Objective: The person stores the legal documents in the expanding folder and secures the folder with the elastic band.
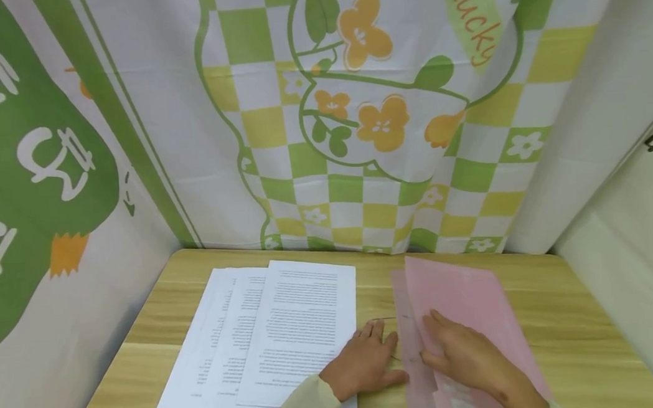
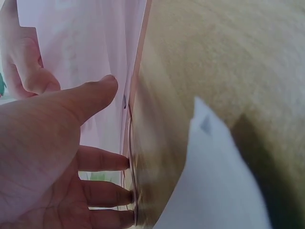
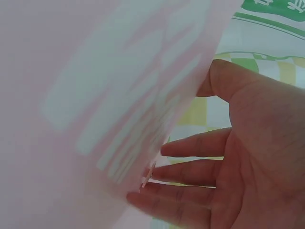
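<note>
A pink translucent folder (image 1: 477, 282) lies on the right of the table, its cover partly lifted. My right hand (image 1: 473, 354) holds the cover near its left edge; in the right wrist view the fingers (image 3: 190, 145) and thumb meet that edge. Beside the folder's spine, my left hand (image 1: 366, 360) rests low with fingers spread and straight. Its fingertips touch a thin fastener prong (image 2: 133, 167) that sticks out of the folder's edge. Left of that hand lie printed sheets (image 1: 306, 324) in overlapping stacks, partly under the left sleeve.
The wooden table (image 1: 581, 326) ends at a checked, flower-printed curtain (image 1: 348, 184) at the back. Printed cloth also hangs on the left and right sides. A white paper corner (image 2: 214, 162) stands up close to the left wrist camera.
</note>
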{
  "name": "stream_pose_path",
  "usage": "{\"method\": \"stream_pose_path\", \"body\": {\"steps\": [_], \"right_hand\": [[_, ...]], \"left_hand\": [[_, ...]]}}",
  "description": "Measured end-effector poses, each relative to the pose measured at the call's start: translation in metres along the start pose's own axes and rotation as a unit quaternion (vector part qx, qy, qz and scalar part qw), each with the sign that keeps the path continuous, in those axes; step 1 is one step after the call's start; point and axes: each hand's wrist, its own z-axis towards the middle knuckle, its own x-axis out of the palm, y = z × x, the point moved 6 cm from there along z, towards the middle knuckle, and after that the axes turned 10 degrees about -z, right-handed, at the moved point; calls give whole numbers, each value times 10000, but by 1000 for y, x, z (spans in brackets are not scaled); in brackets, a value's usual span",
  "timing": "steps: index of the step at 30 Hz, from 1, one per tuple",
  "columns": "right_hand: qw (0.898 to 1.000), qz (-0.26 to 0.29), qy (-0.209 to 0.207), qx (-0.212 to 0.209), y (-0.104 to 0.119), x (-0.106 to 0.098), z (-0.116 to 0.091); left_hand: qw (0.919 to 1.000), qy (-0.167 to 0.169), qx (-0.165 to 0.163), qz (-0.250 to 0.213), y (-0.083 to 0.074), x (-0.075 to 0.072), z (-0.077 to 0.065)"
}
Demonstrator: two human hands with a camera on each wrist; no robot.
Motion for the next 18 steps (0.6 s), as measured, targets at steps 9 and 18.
{"method": "stream_pose_path", "body": {"steps": [9, 18], "right_hand": [[9985, 176, -520, -5, -1, -11, -3], [9953, -151, -953, -46, -5, -29, -12]], "left_hand": [[9996, -138, 48, 240, -2, -1, -1], [9978, 216, 203, 594, -3, -4, -6]]}}
